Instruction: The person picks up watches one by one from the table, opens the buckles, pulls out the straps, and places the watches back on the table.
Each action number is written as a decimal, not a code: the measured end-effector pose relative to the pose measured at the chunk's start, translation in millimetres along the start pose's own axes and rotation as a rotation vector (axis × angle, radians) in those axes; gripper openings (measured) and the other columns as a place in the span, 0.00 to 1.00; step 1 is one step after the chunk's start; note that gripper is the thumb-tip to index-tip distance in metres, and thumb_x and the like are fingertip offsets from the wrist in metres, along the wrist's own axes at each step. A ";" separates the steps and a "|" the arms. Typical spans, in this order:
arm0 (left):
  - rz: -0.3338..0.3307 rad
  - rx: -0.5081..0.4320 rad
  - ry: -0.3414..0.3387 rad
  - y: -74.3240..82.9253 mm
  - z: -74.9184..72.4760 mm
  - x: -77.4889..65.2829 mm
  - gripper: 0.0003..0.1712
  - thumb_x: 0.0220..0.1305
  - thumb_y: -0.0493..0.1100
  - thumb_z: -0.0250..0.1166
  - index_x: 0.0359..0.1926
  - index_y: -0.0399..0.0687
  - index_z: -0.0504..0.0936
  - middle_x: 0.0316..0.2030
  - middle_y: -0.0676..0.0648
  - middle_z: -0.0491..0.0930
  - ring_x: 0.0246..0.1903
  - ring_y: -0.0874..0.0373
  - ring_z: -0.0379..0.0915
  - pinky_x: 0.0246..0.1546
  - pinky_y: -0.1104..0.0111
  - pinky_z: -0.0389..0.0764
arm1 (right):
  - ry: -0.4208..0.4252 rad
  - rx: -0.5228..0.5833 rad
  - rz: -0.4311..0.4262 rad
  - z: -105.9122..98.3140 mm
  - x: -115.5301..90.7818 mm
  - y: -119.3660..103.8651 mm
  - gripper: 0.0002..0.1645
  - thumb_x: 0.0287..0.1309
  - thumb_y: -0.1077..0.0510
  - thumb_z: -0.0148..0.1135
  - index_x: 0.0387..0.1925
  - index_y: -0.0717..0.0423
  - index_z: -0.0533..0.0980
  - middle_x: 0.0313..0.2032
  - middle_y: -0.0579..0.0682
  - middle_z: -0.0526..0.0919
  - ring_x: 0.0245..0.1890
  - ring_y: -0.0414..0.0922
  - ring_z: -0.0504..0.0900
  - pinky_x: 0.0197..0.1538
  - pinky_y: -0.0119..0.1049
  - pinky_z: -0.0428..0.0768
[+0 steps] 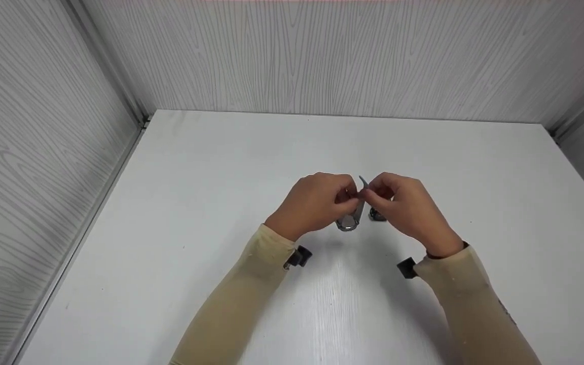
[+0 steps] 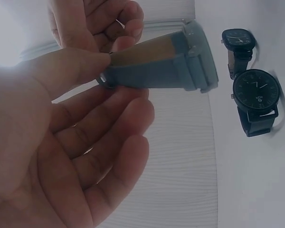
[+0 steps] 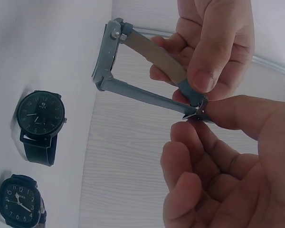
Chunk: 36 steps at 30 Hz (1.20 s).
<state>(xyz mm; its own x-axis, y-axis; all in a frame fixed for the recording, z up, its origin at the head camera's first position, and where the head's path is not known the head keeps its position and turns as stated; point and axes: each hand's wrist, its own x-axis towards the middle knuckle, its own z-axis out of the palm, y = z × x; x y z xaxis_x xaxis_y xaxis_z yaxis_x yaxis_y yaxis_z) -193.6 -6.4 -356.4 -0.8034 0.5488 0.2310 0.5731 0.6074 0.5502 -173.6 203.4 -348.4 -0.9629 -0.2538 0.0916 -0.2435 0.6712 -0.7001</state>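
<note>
Both hands hold a wristwatch (image 1: 348, 223) with a blue-grey strap (image 3: 145, 98), lifted over the table. Its strap forms a loop, with the metal buckle (image 3: 197, 112) at the end near the fingers. My left hand (image 1: 317, 203) pinches the strap beside the buckle between thumb and fingers. At the buckle itself, the thumb and fingers of my right hand (image 1: 413, 208) pinch from the other side. A strap tip (image 1: 363, 181) sticks up between the hands in the head view. The dial faces away in both wrist views.
Two black watches lie on the white table (image 1: 211, 167): one with a round dial (image 3: 41, 114), one with a squarish dial (image 3: 20, 202). The right hand partly covers them in the head view. Wood-patterned panels (image 1: 292, 56) stand behind and beside the table.
</note>
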 end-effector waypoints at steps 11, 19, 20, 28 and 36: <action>0.005 0.022 0.000 1.6 2.1 -1.1 0.07 0.72 0.48 0.63 0.39 0.52 0.85 0.28 0.58 0.82 0.29 0.65 0.74 0.33 0.68 0.74 | -0.011 0.020 0.030 1.7 0.8 1.1 0.14 0.71 0.49 0.64 0.36 0.55 0.82 0.32 0.54 0.85 0.31 0.47 0.80 0.37 0.39 0.79; 0.014 0.017 0.013 1.5 2.8 -1.0 0.07 0.72 0.47 0.63 0.39 0.52 0.85 0.28 0.58 0.83 0.29 0.65 0.75 0.33 0.69 0.75 | -0.003 0.044 0.057 1.6 0.3 1.8 0.16 0.70 0.48 0.65 0.32 0.55 0.80 0.28 0.53 0.83 0.28 0.47 0.78 0.33 0.37 0.78; 0.015 0.019 0.014 1.5 2.9 -1.0 0.07 0.72 0.47 0.63 0.39 0.52 0.85 0.28 0.58 0.83 0.29 0.65 0.75 0.33 0.69 0.75 | -0.004 0.048 0.059 1.8 0.4 1.8 0.15 0.70 0.48 0.64 0.32 0.55 0.79 0.28 0.52 0.82 0.29 0.47 0.78 0.33 0.37 0.78; 0.018 0.024 0.017 2.7 3.0 -1.2 0.08 0.72 0.48 0.63 0.40 0.51 0.85 0.29 0.57 0.84 0.29 0.66 0.76 0.33 0.69 0.76 | -0.003 0.059 0.054 1.8 -0.4 1.7 0.15 0.71 0.49 0.63 0.32 0.55 0.79 0.29 0.52 0.83 0.29 0.47 0.78 0.34 0.37 0.79; 0.005 0.035 0.010 3.6 2.4 -0.6 0.08 0.71 0.48 0.63 0.40 0.52 0.85 0.27 0.58 0.81 0.28 0.65 0.73 0.31 0.69 0.73 | 0.004 0.035 0.044 1.9 0.1 1.1 0.13 0.72 0.51 0.61 0.34 0.54 0.81 0.30 0.49 0.83 0.31 0.47 0.78 0.36 0.38 0.78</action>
<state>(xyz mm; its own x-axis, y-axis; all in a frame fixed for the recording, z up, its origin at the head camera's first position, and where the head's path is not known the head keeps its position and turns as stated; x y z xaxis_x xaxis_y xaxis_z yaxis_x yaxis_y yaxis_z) -190.7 -3.2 -356.5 -0.8019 0.5461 0.2423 0.5824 0.6243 0.5206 -173.7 202.8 -350.4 -0.9730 -0.2220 0.0629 -0.1969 0.6571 -0.7276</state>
